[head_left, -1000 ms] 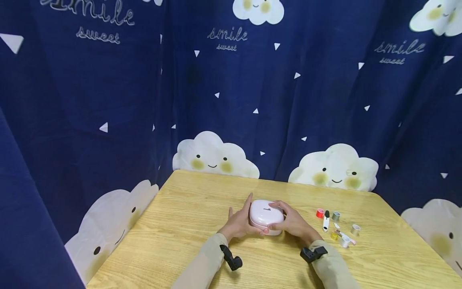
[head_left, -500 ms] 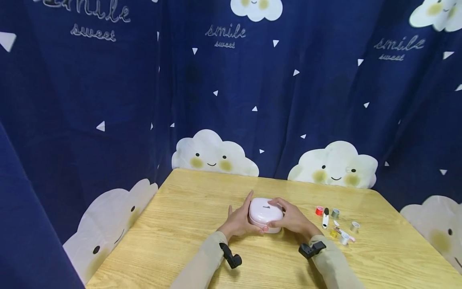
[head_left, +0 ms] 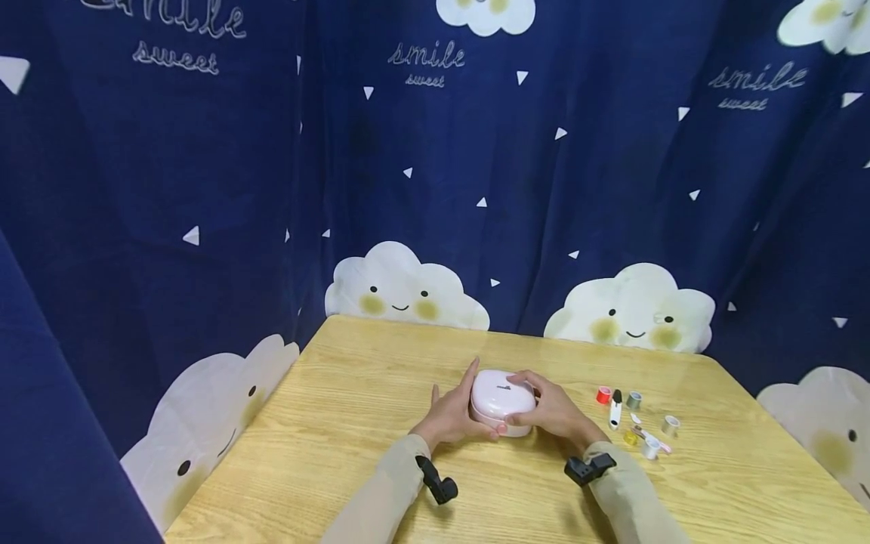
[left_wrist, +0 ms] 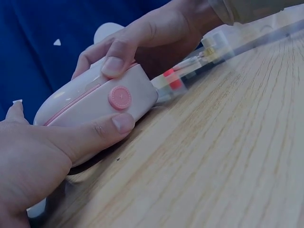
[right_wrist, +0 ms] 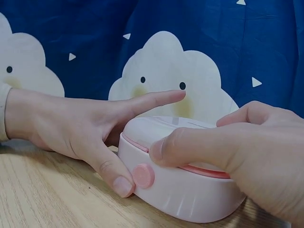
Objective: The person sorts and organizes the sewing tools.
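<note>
A pale pink, rounded case (head_left: 501,400) with a glossy lid sits on the wooden table between both hands. Its front carries a round pink button (right_wrist: 143,175), and a darker pink seam runs below the lid (left_wrist: 71,95). My left hand (head_left: 448,415) holds the case's left side, the thumb lying across the front right beside the button and the index finger extended along the side. From the right, my right hand (head_left: 553,412) grips the lid, thumb at the front seam and fingers over the top. The lid lies on the base, with the far side of the case hidden.
Right of the case lie small thread spools, among them a red spool (head_left: 603,394), a grey spool (head_left: 634,400) and a white spool (head_left: 650,449). Near them are white snips with a black tip (head_left: 615,410). A blue cloud-print curtain (head_left: 435,189) hangs behind the table (head_left: 381,355).
</note>
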`<control>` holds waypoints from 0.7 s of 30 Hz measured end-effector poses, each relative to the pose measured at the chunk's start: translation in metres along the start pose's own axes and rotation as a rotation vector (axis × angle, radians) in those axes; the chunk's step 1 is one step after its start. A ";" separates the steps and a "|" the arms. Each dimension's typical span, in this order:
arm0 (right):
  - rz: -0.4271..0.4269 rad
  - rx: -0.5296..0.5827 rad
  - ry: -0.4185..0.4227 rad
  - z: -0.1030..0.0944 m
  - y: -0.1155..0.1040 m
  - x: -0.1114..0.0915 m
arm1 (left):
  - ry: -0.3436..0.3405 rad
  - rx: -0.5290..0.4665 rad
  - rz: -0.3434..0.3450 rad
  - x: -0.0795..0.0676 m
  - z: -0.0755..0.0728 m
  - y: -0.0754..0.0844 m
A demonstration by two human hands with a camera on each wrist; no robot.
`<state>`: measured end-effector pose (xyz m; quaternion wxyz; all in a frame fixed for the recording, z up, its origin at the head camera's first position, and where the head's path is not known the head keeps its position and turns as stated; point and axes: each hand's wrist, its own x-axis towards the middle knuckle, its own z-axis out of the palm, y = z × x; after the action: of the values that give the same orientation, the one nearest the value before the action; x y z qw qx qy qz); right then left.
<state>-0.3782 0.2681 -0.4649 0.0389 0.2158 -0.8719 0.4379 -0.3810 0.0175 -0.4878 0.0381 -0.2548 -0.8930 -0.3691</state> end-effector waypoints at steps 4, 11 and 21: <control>0.008 0.007 0.017 -0.001 -0.003 0.000 | 0.009 0.008 0.013 0.001 0.000 0.001; 0.026 -0.001 0.029 0.002 -0.003 0.001 | 0.016 0.008 0.012 0.001 0.000 0.001; 0.013 0.055 0.041 0.006 -0.003 -0.006 | 0.009 0.004 0.003 -0.001 0.003 -0.002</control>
<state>-0.3706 0.2634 -0.4677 0.0481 0.2023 -0.8599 0.4661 -0.3810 0.0180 -0.4910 0.0432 -0.2546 -0.8930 -0.3685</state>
